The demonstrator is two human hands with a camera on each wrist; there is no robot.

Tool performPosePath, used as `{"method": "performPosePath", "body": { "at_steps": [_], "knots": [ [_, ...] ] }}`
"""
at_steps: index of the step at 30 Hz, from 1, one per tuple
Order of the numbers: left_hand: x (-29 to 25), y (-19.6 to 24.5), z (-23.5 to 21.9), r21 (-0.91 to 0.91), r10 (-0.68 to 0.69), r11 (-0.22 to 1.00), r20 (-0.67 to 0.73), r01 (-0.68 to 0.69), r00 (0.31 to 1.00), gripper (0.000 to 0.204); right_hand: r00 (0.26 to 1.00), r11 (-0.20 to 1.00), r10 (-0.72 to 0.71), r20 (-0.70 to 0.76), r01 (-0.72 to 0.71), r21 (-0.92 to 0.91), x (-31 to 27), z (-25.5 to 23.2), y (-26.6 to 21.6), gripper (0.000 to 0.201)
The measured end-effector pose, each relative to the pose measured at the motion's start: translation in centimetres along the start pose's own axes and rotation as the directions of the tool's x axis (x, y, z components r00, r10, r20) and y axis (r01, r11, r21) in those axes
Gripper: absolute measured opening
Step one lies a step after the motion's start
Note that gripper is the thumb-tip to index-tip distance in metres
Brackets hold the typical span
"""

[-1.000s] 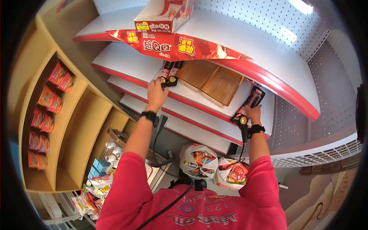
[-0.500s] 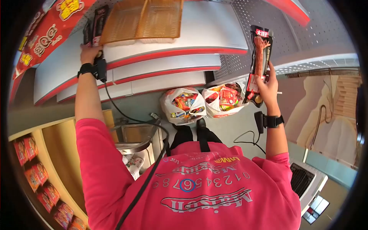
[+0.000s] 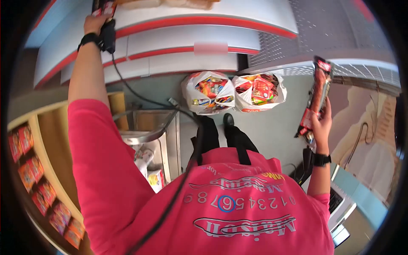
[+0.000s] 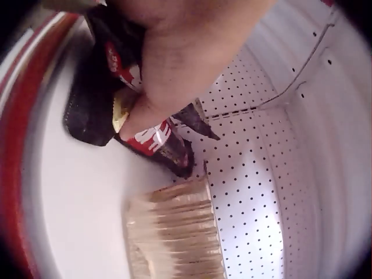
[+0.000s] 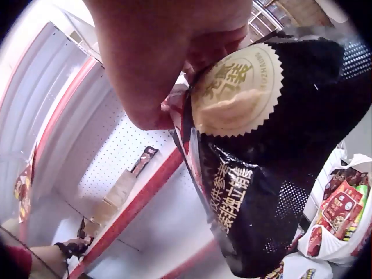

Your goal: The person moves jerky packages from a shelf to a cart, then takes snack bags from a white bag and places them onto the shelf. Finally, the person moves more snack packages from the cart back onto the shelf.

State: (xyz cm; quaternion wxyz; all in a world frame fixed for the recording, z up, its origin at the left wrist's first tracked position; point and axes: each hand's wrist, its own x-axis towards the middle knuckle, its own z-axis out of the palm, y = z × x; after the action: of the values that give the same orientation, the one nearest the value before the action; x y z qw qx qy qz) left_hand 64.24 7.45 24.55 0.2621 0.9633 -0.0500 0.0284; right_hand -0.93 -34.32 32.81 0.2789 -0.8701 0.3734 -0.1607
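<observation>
My right hand (image 3: 321, 127) grips the lower end of a long black snack packet (image 3: 316, 91), held upright off the shelf to the right. A reddish stick-shaped food is pictured on its front; in the right wrist view its black back (image 5: 261, 180) shows a round gold seal. My left hand (image 3: 94, 24) is at the left end of a white shelf, holding a black-and-red packet (image 3: 102, 9). The left wrist view shows the thumb against that packet's red label (image 4: 152, 138), with another dark packet (image 4: 197, 120) behind. Beside them stands a ribbed amber plastic tray (image 4: 174, 226).
Two white bags (image 3: 188, 90) of colourful snacks stand on the floor below the shelves. A white wire rack (image 3: 361, 68) runs along the right. At the left are a metal-topped cart (image 3: 148, 138) and a wooden shelf (image 3: 51, 123) with red-orange tubs. A cable crosses my chest.
My right hand has lifted its packet off the shelf's right end and swung it outward to the right. The left hand stays at the left-end packets. The head view has tilted downward.
</observation>
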Motion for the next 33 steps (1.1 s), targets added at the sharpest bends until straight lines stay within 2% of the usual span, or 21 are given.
{"method": "performPosePath", "body": {
  "at_steps": [1,2,4,5,9,11,13,14,15,17,19,20,21,22,24,25,26,29,31,32,33],
  "knots": [
    [-1.9,1.5,-1.5,0.019,-0.026,0.999,0.0,0.026,1.0,0.072,0.998,0.998,0.063,0.017,-0.063,-0.022,-0.5,0.2,0.3,0.068],
    [-1.8,0.4,-1.2,0.026,0.057,0.998,-0.098,-0.054,0.994,0.056,1.0,1.0,0.025,0.017,-0.025,0.01,-0.8,0.6,1.4,0.066],
    [-2.1,-1.8,-2.8,-0.126,0.048,0.99,-0.085,-0.058,0.995,0.05,0.996,0.997,0.073,0.051,-0.072,-0.017,-1.4,1.3,1.8,0.065],
    [-2.6,-3.1,-3.9,-0.142,0.029,0.989,-0.071,-0.039,0.997,0.047,0.996,0.998,0.063,0.067,-0.061,-0.029,-1.5,1.8,1.8,0.065],
    [-10.2,-4.6,-10.8,-0.198,-0.039,0.98,-0.032,0.032,0.999,0.034,0.992,0.999,-0.033,0.125,0.028,0.039,-1.5,3.9,1.4,0.066],
    [-17.1,-4.5,-14.3,-0.325,-0.101,0.941,-0.016,0.091,0.995,0.032,0.983,0.997,-0.043,0.181,0.031,0.069,-1.3,5.1,1.2,0.067],
    [-22.6,-8.1,-17.4,-0.318,-0.155,0.937,-0.006,0.145,0.988,0.032,0.968,0.993,-0.079,0.24,0.054,0.106,-1.0,6.0,0.7,0.068],
    [-27.4,-6.9,-19.4,-0.26,-0.215,0.943,-0.007,0.205,0.977,0.031,0.955,0.988,-0.122,0.271,0.091,0.125,-0.9,6.4,0.6,0.068],
    [-31.4,-7.5,-21.0,-0.323,-0.241,0.922,-0.054,0.212,0.969,0.033,0.939,0.98,-0.17,0.298,0.128,0.154,-0.7,6.7,0.8,0.068],
    [-40.3,-6.0,-24.7,-0.332,-0.425,0.867,-0.1,0.373,0.9,0.031,0.898,0.939,-0.272,0.345,0.169,0.301,-0.1,7.0,1.1,0.069],
    [-48.9,-4.6,-27.2,-0.444,-0.465,0.827,-0.197,0.344,0.863,0.031,0.85,0.899,-0.373,0.373,0.231,0.371,0.7,7.4,0.9,0.069],
    [-53.3,-3.9,-28.6,-0.484,-0.539,0.784,-0.223,0.388,0.812,0.032,0.822,0.873,-0.425,0.379,0.263,0.41,1.1,7.3,1.0,0.069],
    [-57.5,-3.7,-29.4,-0.47,-0.547,0.803,-0.333,0.368,0.768,0.03,0.798,0.869,-0.468,0.38,0.338,0.361,1.8,7.4,1.5,0.07],
    [-61.8,-3.1,-30.1,-0.449,-0.544,0.823,-0.44,0.349,0.715,0.028,0.776,0.848,-0.489,0.397,0.317,0.425,2.0,7.3,1.2,0.07],
    [-69.9,0.2,-30.4,-0.494,-0.655,0.755,-0.605,0.431,0.454,0.026,0.733,0.838,-0.492,0.469,0.254,0.483,2.2,6.8,0.4,0.07],
    [-73.1,2.5,-30.1,-0.542,-0.657,0.753,-0.645,0.373,0.391,0.026,0.699,0.795,-0.564,0.441,0.313,0.52,2.8,7.1,0.7,0.071],
    [-76.5,4.4,-29.8,-0.576,-0.682,0.726,-0.671,0.375,0.291,0.027,0.668,0.789,-0.571,0.477,0.285,0.544,3.1,7.1,0.9,0.07],
    [-86.2,8.9,-27.5,-0.566,-0.62,0.768,-0.775,0.301,0.122,0.027,0.589,0.748,-0.635,0.5,0.308,0.587,2.6,6.4,0.4,0.069],
    [-91.8,12.4,-26.0,-0.625,-0.655,0.731,-0.755,0.273,0.024,0.03,0.53,0.689,-0.703,0.473,0.344,0.638,2.5,6.3,0.5,0.069],
    [-93.4,14.4,-25.1,-0.58,-0.589,0.781,-0.807,0.231,-0.034,0.031,0.499,0.662,-0.73,0.466,0.347,0.665,2.2,5.8,0.1,0.069],
    [-95.4,16.2,-24.4,-0.601,-0.604,0.764,-0.794,0.232,-0.069,0.031,0.47,0.637,-0.754,0.459,0.35,0.687,1.8,5.1,-0.4,0.069]
  ]
}}
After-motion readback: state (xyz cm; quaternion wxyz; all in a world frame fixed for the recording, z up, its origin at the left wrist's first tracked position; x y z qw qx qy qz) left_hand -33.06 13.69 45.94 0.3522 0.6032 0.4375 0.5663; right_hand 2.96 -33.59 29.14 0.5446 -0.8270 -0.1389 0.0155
